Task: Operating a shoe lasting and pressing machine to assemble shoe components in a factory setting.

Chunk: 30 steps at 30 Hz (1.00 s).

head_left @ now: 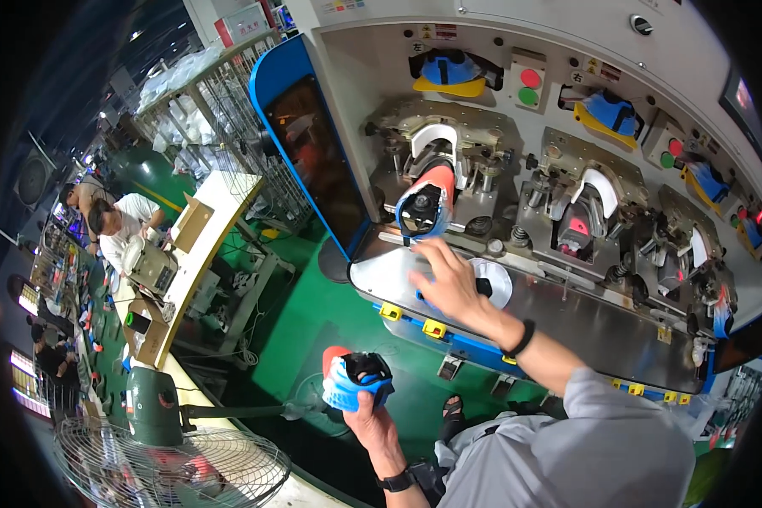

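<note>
A shoe upper (423, 207) sits on the machine (567, 212); a fan (178, 461) stands lower left.

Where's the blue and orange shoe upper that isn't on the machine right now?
In the head view it sits low and left of centre: the blue and orange shoe upper is held in the left hand, above the green floor, beside the fan.

Steel machine shelf (567, 317): white round pad (493, 284) on it; blue-orange shoe upper (423, 207) mounted just above.
</note>
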### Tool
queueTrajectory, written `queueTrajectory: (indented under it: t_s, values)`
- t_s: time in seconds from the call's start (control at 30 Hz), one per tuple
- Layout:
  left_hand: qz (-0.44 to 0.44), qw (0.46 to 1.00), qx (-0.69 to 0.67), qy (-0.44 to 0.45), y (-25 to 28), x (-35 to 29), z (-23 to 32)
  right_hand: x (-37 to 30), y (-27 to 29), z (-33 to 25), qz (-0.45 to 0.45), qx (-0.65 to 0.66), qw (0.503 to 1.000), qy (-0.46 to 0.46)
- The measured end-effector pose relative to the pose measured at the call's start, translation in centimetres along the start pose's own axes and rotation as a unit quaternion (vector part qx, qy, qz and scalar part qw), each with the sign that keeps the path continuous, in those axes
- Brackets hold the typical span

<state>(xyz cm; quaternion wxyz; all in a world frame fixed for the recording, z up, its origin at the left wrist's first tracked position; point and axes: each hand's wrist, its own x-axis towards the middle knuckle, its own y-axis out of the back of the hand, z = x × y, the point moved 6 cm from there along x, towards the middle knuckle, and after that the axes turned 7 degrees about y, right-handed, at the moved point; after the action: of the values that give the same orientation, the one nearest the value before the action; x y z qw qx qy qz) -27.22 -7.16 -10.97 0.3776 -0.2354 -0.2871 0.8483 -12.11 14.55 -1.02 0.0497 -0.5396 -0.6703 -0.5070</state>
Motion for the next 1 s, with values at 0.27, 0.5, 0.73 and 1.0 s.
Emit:
queueTrajectory:
  t_s: [0.27, 0.5, 0.73, 1.0]
  values:
    - [-0.039, 0.998, 0.030, 0.035, -0.7, -1.0, -1.2, 2.4, -2.3, 6.6, 0.040, -0.040, 0.998, -0.019]
    - [-0.156, 0.986, 0.038, 0.048, -9.4, -1.2, -5.1, -9.8, 14.5, -3.0, 0.149, 0.304, 0.937, -0.091]
    - [-0.352, 0.896, -0.001, 0.272, -20.3, -11.1, -13.6, -19.4, 23.9, -3.8, 0.143, 0.119, 0.980, -0.070]
    - [-0.407, 0.836, 0.114, 0.349, -24.3, -24.5, -26.5, -35.7, 38.2, 1.0, 0.066, 0.037, 0.991, -0.114]
